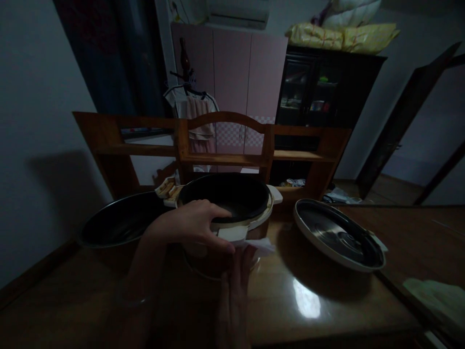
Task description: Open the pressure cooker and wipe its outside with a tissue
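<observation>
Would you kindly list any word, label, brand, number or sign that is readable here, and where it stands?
No readable text anywhere.
Cooker and lid: no legible lettering.
Yellow packages: any print is too blurred.
Items in the dark cabinet: too small to read.

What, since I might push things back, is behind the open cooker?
Behind the cooker stands a wooden shelf, then pink cabinets farther back; anything low behind the cooker is hidden.

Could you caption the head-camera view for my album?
Left hand at the front of an open cooker, right hand below, touching a thin white sheet.
</observation>
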### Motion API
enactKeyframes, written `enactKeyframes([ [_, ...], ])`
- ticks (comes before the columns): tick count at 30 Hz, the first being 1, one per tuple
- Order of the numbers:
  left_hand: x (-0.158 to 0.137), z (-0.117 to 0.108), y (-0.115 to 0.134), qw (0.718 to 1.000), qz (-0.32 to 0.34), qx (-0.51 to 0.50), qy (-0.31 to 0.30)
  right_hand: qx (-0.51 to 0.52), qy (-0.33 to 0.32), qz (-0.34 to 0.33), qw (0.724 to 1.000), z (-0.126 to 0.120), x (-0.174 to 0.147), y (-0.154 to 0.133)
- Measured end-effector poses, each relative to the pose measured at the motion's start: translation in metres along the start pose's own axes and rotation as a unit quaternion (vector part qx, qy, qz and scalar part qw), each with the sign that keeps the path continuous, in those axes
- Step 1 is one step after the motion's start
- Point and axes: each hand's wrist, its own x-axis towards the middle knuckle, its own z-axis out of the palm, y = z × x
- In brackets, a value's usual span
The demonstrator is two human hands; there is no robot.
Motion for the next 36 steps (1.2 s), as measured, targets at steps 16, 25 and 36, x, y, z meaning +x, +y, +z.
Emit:
enactKeyframes([
  [16,0.0,0.002,-0.003,1.0,-0.001,-0.002,0.004,0.003,0.107,-0.032,0.994,-0.02,0.046,-0.021],
  [25,0.004,0.001,-0.004,0.999,0.014,-0.049,-0.005,-0.064,0.012,-0.048,0.997,-0.007,0.002,-0.007],
  [36,0.01,0.014,0.008,0.997,-0.033,0.05,0.041,-0.184,0.022,-0.131,0.974,-0.004,0.014,-0.02],
])
